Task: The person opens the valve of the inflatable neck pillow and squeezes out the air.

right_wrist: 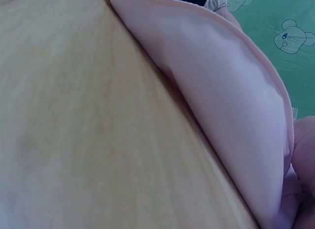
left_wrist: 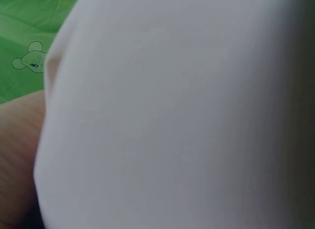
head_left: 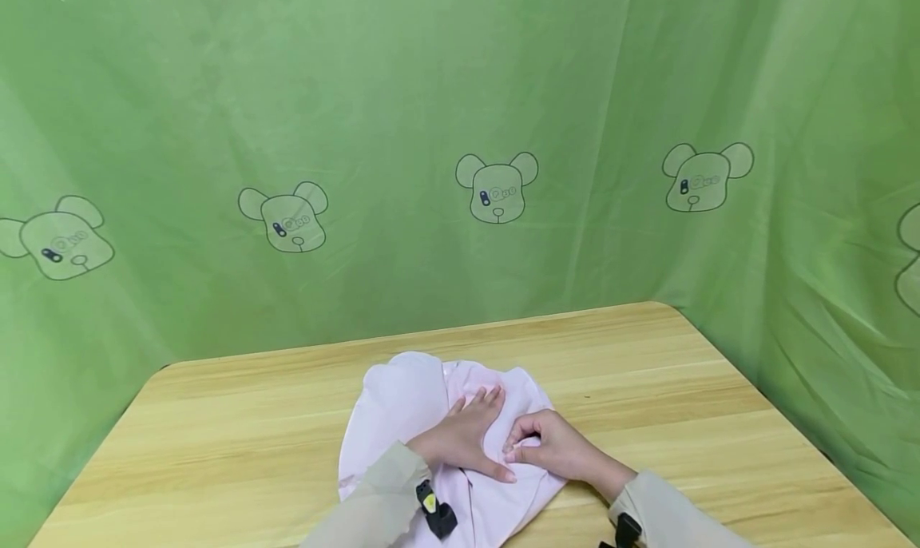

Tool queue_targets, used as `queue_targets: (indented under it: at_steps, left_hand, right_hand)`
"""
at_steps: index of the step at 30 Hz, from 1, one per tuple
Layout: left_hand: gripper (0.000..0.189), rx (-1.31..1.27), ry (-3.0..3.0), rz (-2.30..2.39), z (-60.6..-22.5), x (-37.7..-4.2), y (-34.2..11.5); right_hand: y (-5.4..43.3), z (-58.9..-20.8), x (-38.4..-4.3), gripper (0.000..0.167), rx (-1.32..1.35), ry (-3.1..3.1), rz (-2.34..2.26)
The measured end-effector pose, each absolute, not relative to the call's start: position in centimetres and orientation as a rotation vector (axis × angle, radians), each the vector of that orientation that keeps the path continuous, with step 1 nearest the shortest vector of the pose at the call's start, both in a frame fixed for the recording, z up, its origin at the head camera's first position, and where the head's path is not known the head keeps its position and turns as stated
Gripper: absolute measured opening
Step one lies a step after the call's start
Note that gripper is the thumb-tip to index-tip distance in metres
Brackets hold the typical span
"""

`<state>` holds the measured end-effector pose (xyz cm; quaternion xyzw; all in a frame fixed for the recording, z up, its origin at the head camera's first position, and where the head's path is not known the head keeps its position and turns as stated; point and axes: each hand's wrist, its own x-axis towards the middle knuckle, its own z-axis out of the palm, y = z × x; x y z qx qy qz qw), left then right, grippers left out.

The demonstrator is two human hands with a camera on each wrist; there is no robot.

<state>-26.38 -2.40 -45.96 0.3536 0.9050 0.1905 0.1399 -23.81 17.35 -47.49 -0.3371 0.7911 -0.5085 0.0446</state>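
Observation:
A pale pink piece of cloth (head_left: 410,396), folded and rumpled, lies near the table's front. Spread flat, my left hand (head_left: 463,436) rests on the middle of it, fingers pointing away and thumb reaching right. Just to its right, my right hand (head_left: 553,448) pinches a bit of the cloth between thumb and curled fingers. In the left wrist view the cloth (left_wrist: 147,115) fills nearly everything, hiding the fingers. The right wrist view shows the cloth's seamed edge (right_wrist: 236,86) lifted off the wood, with part of the right hand (right_wrist: 306,165) at the border.
The wooden table (head_left: 230,436) extends around the cloth on both sides and behind. A green curtain (head_left: 402,77) printed with bear heads hangs along the back and sides. Black straps (head_left: 437,512) circle the wrists over beige sleeves (head_left: 381,500).

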Motion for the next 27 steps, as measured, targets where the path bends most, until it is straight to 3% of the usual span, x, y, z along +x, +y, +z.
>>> queue_targets:
  at_steps: [9,27]
  left_hand:
    - [0.117,1.018,2.631,0.504,-46.1,-26.4,-2.3]
    - [0.113,1.057,2.641,0.431,-45.8,-26.2,-2.4]
  right_hand:
    - [16.7,-45.1,-22.4,0.008,-1.007,2.449,-1.526]
    - [17.5,-47.4,-23.7,0.008,-0.999,2.436,-1.495]
